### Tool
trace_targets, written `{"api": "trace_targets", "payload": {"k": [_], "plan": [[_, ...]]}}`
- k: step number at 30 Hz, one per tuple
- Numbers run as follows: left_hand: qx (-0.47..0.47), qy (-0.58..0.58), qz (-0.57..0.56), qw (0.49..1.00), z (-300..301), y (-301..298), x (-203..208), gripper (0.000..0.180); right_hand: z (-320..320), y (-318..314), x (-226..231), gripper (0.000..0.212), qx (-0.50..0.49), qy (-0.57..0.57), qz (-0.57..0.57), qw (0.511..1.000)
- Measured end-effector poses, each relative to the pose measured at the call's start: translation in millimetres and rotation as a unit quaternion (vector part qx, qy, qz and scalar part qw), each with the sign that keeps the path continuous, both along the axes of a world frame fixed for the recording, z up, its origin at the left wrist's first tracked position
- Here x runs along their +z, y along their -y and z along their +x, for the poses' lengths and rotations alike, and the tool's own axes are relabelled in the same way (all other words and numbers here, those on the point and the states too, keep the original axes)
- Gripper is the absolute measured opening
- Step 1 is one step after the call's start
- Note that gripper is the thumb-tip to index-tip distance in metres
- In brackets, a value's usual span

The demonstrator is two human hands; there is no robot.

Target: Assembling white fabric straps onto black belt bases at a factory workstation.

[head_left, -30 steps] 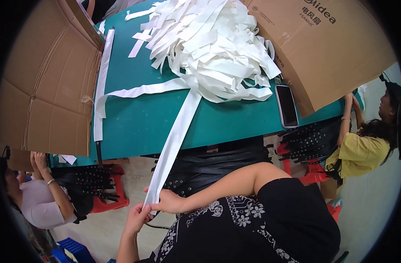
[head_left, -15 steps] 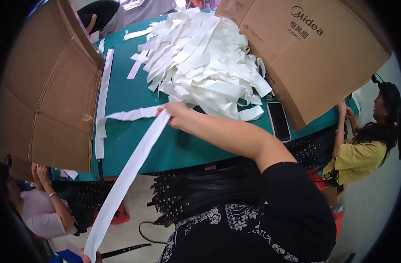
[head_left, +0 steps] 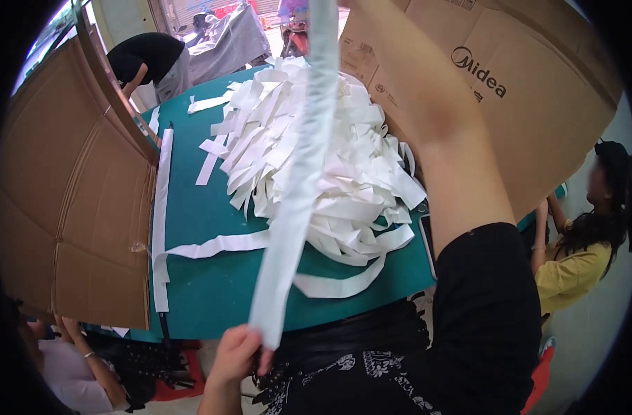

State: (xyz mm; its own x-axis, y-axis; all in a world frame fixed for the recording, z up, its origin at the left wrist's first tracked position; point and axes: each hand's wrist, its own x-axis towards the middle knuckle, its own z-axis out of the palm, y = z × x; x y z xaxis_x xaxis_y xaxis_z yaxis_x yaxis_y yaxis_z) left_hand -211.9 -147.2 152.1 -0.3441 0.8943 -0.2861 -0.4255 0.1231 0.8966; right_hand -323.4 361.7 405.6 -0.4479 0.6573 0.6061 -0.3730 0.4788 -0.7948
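Note:
A long white strip of cloth-like material is stretched up and away from me, above the table. My left hand, near the table's front edge, is closed on its lower end, thumb on top. My right arm reaches far forward, and my right hand is almost wholly cut off by the top edge, beside where the strip leaves the picture; its fingers cannot be made out. Behind the strip lies a big heap of similar white strips. One loose strip runs from the heap toward the left.
On the green table, a white-covered straight strip with dark ends lies along a cardboard flap. A large carton stands at right; a phone is partly hidden by my arm. Co-workers sit at both sides; another person bends beyond the table.
My right hand has swung from mid-table far forward to the top edge. My left hand has come up and right from the lower left. The held strip now stands nearly upright across the view.

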Motion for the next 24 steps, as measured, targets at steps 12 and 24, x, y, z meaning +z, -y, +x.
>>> {"api": "trace_targets", "payload": {"k": [12, 24], "plan": [[-0.035, 0.130, -0.079, 0.988, -20.2, -129.5, -50.5, 0.026, 166.0, 86.8, -241.9, 0.055, 0.111, 0.618, -0.051, 0.776], [-0.163, 0.038, -0.099, 0.981, 5.2, -71.5, -52.4, 0.033, 205.5, 264.9, -309.6, 0.020, 0.153, 0.260, -0.468, 0.831]]}}
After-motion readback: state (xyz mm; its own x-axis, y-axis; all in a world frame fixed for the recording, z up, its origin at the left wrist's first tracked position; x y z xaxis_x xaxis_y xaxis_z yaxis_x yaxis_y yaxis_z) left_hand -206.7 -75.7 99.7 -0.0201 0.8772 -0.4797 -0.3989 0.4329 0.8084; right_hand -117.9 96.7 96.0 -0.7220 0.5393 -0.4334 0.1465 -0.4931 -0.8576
